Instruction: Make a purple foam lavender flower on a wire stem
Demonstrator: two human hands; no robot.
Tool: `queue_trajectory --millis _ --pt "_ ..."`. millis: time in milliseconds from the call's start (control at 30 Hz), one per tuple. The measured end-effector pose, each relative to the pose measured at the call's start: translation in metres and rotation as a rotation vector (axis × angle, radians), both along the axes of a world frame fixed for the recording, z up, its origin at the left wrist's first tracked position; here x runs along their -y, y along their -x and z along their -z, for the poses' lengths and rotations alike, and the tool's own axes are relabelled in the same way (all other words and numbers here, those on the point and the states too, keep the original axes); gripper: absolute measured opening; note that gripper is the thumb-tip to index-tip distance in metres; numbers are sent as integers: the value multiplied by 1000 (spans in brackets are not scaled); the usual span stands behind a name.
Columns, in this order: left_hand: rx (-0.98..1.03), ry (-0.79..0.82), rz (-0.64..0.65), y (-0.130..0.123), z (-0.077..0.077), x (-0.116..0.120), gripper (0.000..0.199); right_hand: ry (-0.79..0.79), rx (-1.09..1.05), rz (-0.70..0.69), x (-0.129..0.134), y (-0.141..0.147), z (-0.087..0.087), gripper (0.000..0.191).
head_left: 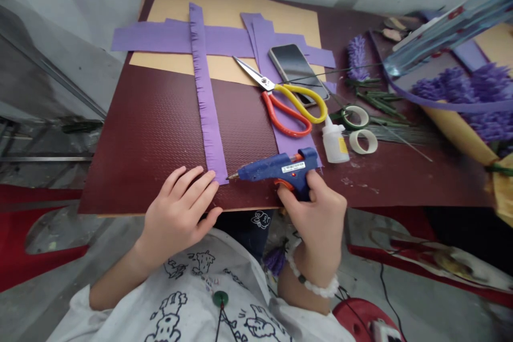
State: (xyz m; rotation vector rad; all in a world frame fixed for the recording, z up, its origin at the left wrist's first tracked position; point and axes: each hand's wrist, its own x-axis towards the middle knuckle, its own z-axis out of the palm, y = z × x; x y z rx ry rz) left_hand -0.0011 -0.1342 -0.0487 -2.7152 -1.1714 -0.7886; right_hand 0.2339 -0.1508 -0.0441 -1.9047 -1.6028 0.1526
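A purple paper strip with a fringed left edge runs up the dark red table, its near end close to the front edge. My left hand lies on that near end, fingers stretched out and fingertips touching the paper. In my right hand is a blue hot glue gun, held by its handle with a finger at the orange trigger. Its nozzle points left, at the strip's lower right corner; whether it touches the paper I cannot tell. A small red light shows on the gun.
Scissors with red and yellow handles lie beside a phone, over more purple strips. A small glue bottle, tape rolls, purple flowers and a clear plastic bottle are to the right.
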Motion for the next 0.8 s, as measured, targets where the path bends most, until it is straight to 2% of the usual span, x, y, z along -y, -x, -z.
queue_trajectory --millis 800 --pt "17 -6 8 0 1 0 31 -29 26 -47 0 -3 1 24"
